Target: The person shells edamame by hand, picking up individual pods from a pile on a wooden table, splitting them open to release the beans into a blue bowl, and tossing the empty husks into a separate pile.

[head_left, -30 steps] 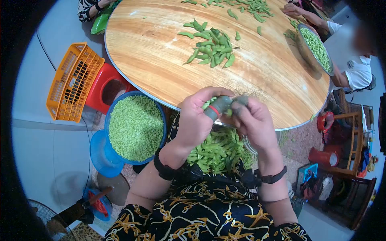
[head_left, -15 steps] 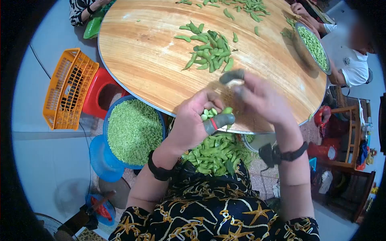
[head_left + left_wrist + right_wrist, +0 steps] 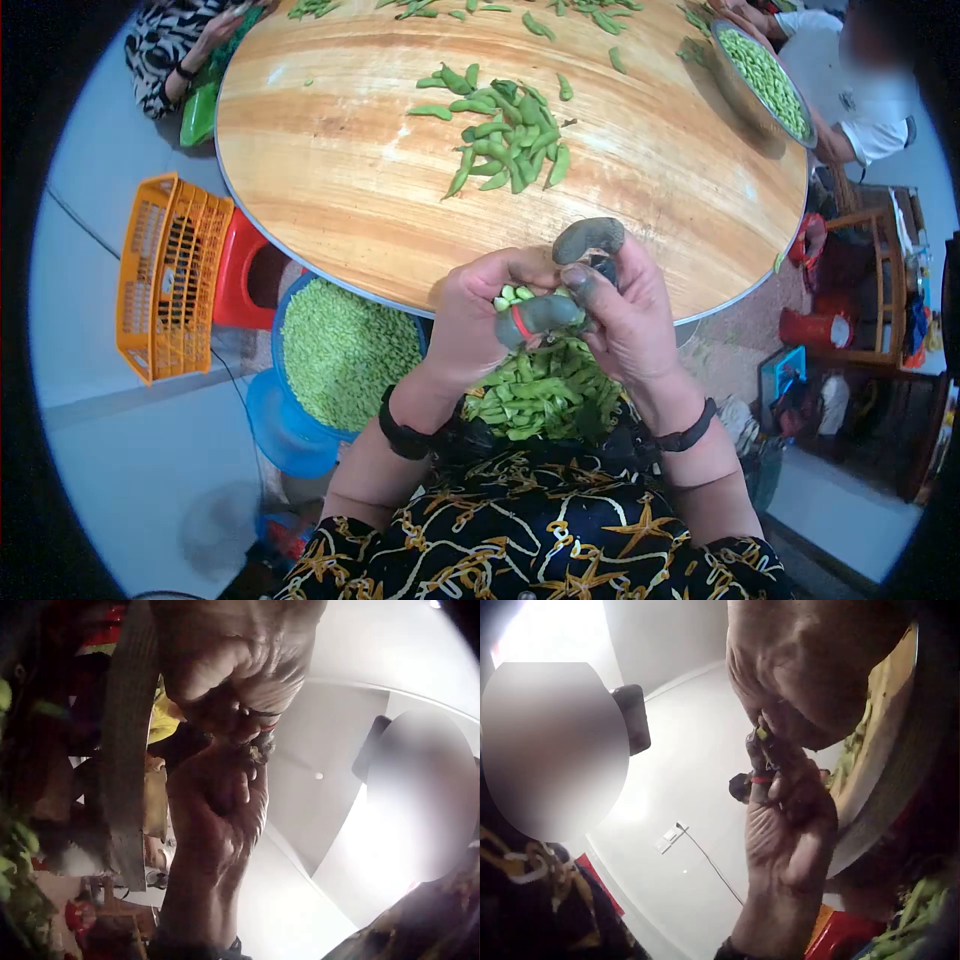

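Note:
In the head view my left hand (image 3: pixel 470 320) curls round several shelled green edamame beans (image 3: pixel 513 295). Its thumb wears a grey sleeve (image 3: pixel 548 315) tied with a red band. Close against that thumb, my right hand (image 3: pixel 640 320) has thumb and fingers bent in, with grey covers on them. Between the two hands is an edamame pod, mostly hidden by fingers; a yellow-green bit of the pod (image 3: pixel 763 733) shows in the right wrist view. Below the hands, a heap of pods (image 3: pixel 545 390) lies at my lap.
A round wooden table (image 3: pixel 330 200) bears a pile of pods (image 3: pixel 505 140). Shelled beans (image 3: pixel 350 350) fill a blue basin at left, near a red stool (image 3: pixel 240 290) and an orange crate (image 3: pixel 165 280). Another person sits behind a metal bowl of beans (image 3: pixel 765 85).
Half a second ago my right hand was raised apart over the table, fingers spread; now it is back against the left hand. The left hand still holds beans. The head view has shifted.

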`<action>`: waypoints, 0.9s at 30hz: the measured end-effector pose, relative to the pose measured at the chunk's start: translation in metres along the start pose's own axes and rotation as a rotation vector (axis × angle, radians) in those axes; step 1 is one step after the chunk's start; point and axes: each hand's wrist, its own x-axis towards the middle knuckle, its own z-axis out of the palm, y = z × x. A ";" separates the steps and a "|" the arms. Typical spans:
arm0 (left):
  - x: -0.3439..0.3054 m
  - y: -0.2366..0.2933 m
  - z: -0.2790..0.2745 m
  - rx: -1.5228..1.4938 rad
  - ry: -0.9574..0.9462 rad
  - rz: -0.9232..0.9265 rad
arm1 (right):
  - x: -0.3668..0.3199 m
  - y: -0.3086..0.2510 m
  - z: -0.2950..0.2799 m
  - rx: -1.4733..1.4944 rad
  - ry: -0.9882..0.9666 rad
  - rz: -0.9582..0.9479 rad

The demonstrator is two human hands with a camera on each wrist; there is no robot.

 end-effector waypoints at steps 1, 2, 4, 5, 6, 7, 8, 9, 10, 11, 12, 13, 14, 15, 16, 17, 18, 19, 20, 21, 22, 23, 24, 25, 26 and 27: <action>0.001 -0.002 -0.001 -0.058 0.006 0.008 | 0.000 0.001 0.003 0.018 0.019 -0.012; 0.001 -0.002 -0.001 -0.117 0.014 0.014 | -0.001 0.002 0.005 0.039 0.045 -0.008; 0.001 0.003 -0.001 -0.167 0.013 -0.085 | -0.002 0.006 0.004 0.054 0.068 -0.005; 0.003 0.005 -0.002 -0.233 0.032 -0.169 | -0.001 0.008 0.002 0.067 0.082 -0.016; 0.005 0.006 -0.002 -0.225 0.020 -0.180 | 0.000 0.009 -0.001 -0.056 0.071 -0.062; 0.007 0.005 -0.002 -0.210 0.027 -0.208 | 0.000 0.009 -0.004 -0.186 0.060 -0.103; 0.009 0.004 -0.001 -0.199 0.036 -0.231 | -0.001 0.008 -0.006 -0.186 0.070 -0.105; 0.011 0.004 0.000 -0.202 0.031 -0.233 | -0.002 0.007 -0.009 -0.417 0.059 -0.241; 0.013 0.006 0.001 -0.195 0.007 -0.254 | -0.003 0.005 -0.012 -0.648 0.040 -0.376; 0.015 0.008 0.002 -0.189 -0.014 -0.272 | -0.005 0.003 -0.014 -0.653 0.034 -0.375; 0.017 0.011 0.003 -0.194 -0.009 -0.265 | -0.007 0.000 -0.016 -0.770 0.010 -0.393; 0.017 0.015 0.002 -0.199 -0.029 -0.336 | -0.009 -0.003 -0.018 -0.886 -0.018 -0.409; 0.017 0.018 0.001 -0.202 -0.048 -0.409 | -0.009 -0.005 -0.020 -0.887 -0.031 -0.405; 0.018 0.021 0.001 -0.204 -0.037 -0.405 | -0.008 -0.006 -0.022 -0.971 -0.073 -0.481; 0.019 0.022 0.000 -0.196 -0.082 -0.424 | -0.007 -0.007 -0.024 -1.052 -0.114 -0.560; 0.020 0.024 -0.001 -0.188 -0.127 -0.443 | -0.007 -0.007 -0.027 -1.048 -0.125 -0.561; 0.021 0.022 -0.003 -0.187 -0.117 -0.438 | -0.005 -0.006 -0.030 -1.120 -0.191 -0.595; 0.022 0.020 -0.007 -0.187 -0.169 -0.439 | -0.003 -0.006 -0.032 -1.190 -0.259 -0.632; 0.022 0.018 -0.009 -0.187 -0.222 -0.444 | -0.003 -0.008 -0.031 -1.183 -0.269 -0.633; 0.021 0.020 -0.007 -0.186 -0.212 -0.442 | -0.004 -0.012 -0.029 -1.129 -0.253 -0.585; 0.021 0.022 -0.003 -0.163 -0.207 -0.454 | -0.006 -0.014 -0.028 -1.077 -0.237 -0.537; 0.021 0.023 0.001 -0.141 -0.202 -0.465 | -0.008 -0.014 -0.031 -1.074 -0.245 -0.539; 0.021 0.023 0.001 -0.141 -0.192 -0.461 | -0.010 -0.014 -0.035 -1.126 -0.267 -0.517; 0.021 0.023 -0.001 -0.120 -0.242 -0.466 | -0.011 -0.013 -0.038 -1.177 -0.291 -0.494; 0.020 0.023 -0.002 -0.100 -0.288 -0.474 | -0.011 -0.011 -0.038 -1.170 -0.306 -0.494; 0.020 0.022 -0.001 -0.101 -0.273 -0.472 | -0.011 -0.007 -0.037 -1.127 -0.265 -0.567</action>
